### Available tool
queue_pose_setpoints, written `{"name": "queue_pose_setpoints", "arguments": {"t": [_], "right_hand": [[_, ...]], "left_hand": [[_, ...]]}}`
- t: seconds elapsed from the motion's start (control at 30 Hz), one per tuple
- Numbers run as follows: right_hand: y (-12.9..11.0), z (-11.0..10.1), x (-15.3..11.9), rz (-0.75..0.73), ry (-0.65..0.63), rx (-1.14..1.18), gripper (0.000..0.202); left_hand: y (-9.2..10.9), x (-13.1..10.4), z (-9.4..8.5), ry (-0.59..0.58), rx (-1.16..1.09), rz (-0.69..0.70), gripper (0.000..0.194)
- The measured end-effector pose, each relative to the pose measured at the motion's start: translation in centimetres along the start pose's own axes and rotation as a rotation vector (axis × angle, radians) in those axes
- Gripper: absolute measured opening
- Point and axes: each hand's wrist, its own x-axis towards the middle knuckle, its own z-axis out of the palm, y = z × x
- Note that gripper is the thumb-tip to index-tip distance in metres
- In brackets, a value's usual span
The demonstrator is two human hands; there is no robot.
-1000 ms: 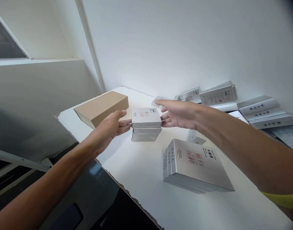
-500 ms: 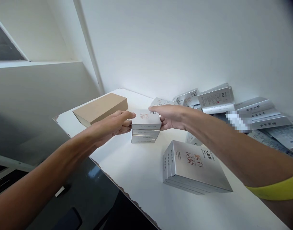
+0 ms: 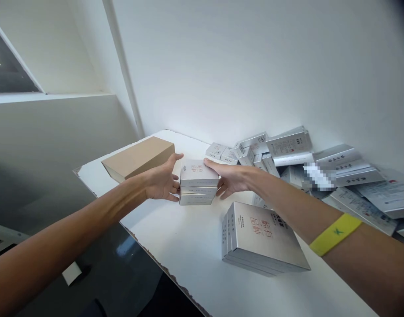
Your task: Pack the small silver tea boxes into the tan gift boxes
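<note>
Both hands closed in since earlier: left hand (image 3: 160, 182) and right hand (image 3: 230, 178) clamp small box stack (image 3: 197, 182) mid-frame, brown box (image 3: 139, 157) just left, table edge (image 3: 149, 257) near.

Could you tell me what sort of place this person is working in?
Probably a packing or stockroom corner: a plain white table against bare white walls holds a loose heap of small silver-white printed cartons, a neat stack of larger flat silver boxes and a plain brown cardboard box.
</note>
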Motion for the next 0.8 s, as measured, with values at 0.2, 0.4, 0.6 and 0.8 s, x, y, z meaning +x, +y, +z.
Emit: {"name": "queue_pose_setpoints", "arguments": {"t": [0.2, 0.4, 0.6, 0.8], "right_hand": [[0.0, 0.9, 0.4, -0.069, -0.037, 0.066, 0.070], [0.2, 1.0, 0.5, -0.080, 0.007, 0.096, 0.067], [0.1, 0.0, 0.3, -0.112, 0.034, 0.131, 0.067], [-1.8, -1.8, -3.0, -0.311, 0.136, 0.147, 0.068]], "left_hand": [[-0.4, 0.9, 2.2, 0.128, -0.056, -0.106, 0.056], [-0.7, 1.7, 3.2, 0.303, -0.127, -0.056, 0.050], [-0.9, 2.1, 3.3, 0.147, -0.218, 0.063, 0.046], [2.4, 1.2, 4.9, -0.032, -0.271, 0.344, 0.037]]}}
